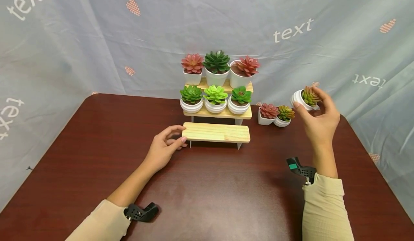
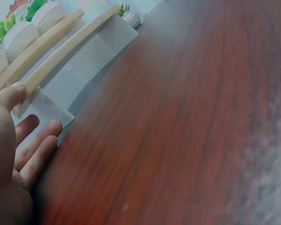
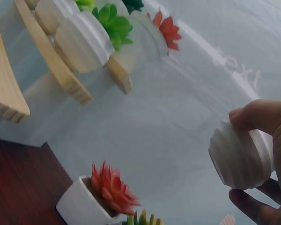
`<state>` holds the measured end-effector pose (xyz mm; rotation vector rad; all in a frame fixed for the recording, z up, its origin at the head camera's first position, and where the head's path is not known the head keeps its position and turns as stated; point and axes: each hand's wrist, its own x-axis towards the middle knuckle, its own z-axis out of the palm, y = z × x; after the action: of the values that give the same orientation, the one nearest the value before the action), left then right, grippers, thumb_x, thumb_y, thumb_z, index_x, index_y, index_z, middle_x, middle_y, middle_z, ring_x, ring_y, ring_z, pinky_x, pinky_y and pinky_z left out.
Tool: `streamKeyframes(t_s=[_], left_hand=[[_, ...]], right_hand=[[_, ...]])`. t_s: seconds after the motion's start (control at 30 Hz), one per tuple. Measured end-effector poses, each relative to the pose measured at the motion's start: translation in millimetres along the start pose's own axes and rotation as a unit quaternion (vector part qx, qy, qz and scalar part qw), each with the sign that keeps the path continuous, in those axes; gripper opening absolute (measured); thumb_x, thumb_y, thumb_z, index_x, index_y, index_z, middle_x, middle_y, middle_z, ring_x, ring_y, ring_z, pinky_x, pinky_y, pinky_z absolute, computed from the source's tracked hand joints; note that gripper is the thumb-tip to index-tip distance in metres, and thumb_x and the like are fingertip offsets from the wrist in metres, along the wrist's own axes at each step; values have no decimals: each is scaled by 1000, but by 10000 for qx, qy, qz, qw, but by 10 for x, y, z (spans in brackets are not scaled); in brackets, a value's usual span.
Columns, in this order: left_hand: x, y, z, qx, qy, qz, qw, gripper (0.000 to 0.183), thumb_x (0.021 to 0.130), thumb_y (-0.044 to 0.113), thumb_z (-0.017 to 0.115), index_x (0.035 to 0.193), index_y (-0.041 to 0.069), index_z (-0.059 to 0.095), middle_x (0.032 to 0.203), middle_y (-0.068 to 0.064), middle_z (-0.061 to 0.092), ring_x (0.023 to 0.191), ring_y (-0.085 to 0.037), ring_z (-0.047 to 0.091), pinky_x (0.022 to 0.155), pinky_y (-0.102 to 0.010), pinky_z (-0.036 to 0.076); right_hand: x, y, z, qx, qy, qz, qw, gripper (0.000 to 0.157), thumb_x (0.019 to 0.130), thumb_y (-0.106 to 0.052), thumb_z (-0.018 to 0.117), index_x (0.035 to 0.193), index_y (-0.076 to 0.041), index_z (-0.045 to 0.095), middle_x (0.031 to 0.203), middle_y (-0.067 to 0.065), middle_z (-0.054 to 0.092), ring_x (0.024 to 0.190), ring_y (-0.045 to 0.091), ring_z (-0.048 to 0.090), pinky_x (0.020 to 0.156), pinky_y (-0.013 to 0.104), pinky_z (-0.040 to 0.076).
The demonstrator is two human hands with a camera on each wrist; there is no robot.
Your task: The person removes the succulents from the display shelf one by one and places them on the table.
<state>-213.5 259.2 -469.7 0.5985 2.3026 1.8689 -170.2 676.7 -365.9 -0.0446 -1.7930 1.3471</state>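
Note:
My right hand (image 1: 320, 122) holds a potted succulent (image 1: 309, 96) tilted in the air, its ribbed white pot (image 3: 239, 154) pinched between thumb and fingers. With thumb and fingers, my left hand (image 1: 165, 145) grips the left end of the bottom step (image 1: 216, 132) of a three-tier wooden stand; the curled thumb (image 2: 11, 96) shows at that end in the left wrist view. No pot stands on this bottom step. On the middle step are three green succulents, among them a bright green one (image 1: 215, 95). The top step bears two red ones and a dark green one (image 1: 216, 63).
Right of the stand, a red succulent in a square white pot (image 1: 266, 115) and a green-orange succulent (image 1: 284, 116) stand side by side on the dark wooden table (image 1: 226, 190). A grey patterned curtain (image 1: 155, 36) hangs behind the table.

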Motion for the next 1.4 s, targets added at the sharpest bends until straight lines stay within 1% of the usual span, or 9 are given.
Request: streamKeyframes(t_s=[0.23, 0.5, 0.67, 0.83, 0.97, 1.03, 1.17, 1.27, 1.4], left_hand=[[3, 7, 5, -5, -20, -1, 10000, 36, 100, 19, 66, 134, 12, 59, 125, -18, 66, 86, -8, 75, 77, -25, 61], [0, 5, 2, 31, -18, 9, 10000, 36, 100, 19, 66, 135, 11, 59, 125, -19, 66, 87, -10, 75, 77, -25, 61], [-3, -1, -4, 31, -24, 38, 10000, 35, 100, 19, 65, 134, 11, 59, 124, -19, 67, 87, -11, 75, 77, -25, 61], [-6, 0, -4, 10, -33, 44, 10000, 35, 100, 18, 65, 134, 11, 59, 123, -19, 67, 86, -11, 75, 77, -25, 61], [1, 1, 2, 5, -35, 60, 10000, 36, 100, 18, 65, 134, 11, 58, 123, -19, 67, 87, -12, 75, 77, -25, 61], [4, -2, 3, 8, -34, 51, 10000, 36, 100, 19, 65, 134, 11, 58, 123, -19, 67, 87, -13, 75, 77, -25, 61], [5, -6, 3, 33, -42, 38, 10000, 36, 100, 19, 65, 135, 11, 58, 124, -18, 67, 87, -13, 76, 77, -25, 61], [4, -5, 3, 42, -42, 33, 10000, 36, 100, 19, 66, 134, 11, 58, 124, -18, 68, 87, -13, 76, 77, -26, 61], [1, -7, 1, 52, -23, 8, 10000, 35, 100, 19, 66, 134, 12, 59, 123, -18, 68, 87, -13, 75, 77, -26, 61]], right_hand=[[-15, 125, -66, -449, 112, 61, 9989, 54, 76, 9, 81, 128, 2, 66, 118, -1, 74, 102, 5, 67, 80, 11, 53], [-29, 291, -88, -1121, 218, 134, 9934, 51, 75, 6, 81, 125, 1, 68, 121, 5, 74, 101, -2, 64, 82, 7, 51], [-66, 340, -91, -1058, 187, 239, 9939, 51, 75, 5, 82, 124, -1, 69, 118, -2, 73, 104, -1, 64, 84, 8, 51], [-90, 383, -121, -1114, 178, 249, 9933, 50, 75, 4, 83, 123, -2, 70, 116, -3, 71, 107, 1, 64, 87, 9, 52], [-105, 446, -153, -1327, 202, 296, 9905, 49, 77, 1, 83, 123, -4, 70, 118, 1, 72, 107, -1, 62, 89, 10, 50], [-115, 488, -166, -1458, 227, 379, 9883, 49, 77, 0, 83, 124, -5, 70, 121, 4, 72, 107, -2, 60, 89, 10, 50], [-140, 577, -191, -1698, 250, 568, 9835, 50, 78, -2, 84, 126, -6, 70, 125, 10, 70, 108, -4, 58, 94, 12, 50], [-160, 631, -203, -1801, 262, 690, 9809, 51, 79, -3, 83, 128, -7, 69, 127, 11, 68, 110, -2, 58, 97, 13, 50], [-182, 663, -211, -1932, 310, 778, 9776, 51, 80, -5, 83, 128, -9, 69, 127, 12, 68, 111, 2, 57, 94, 13, 48]])
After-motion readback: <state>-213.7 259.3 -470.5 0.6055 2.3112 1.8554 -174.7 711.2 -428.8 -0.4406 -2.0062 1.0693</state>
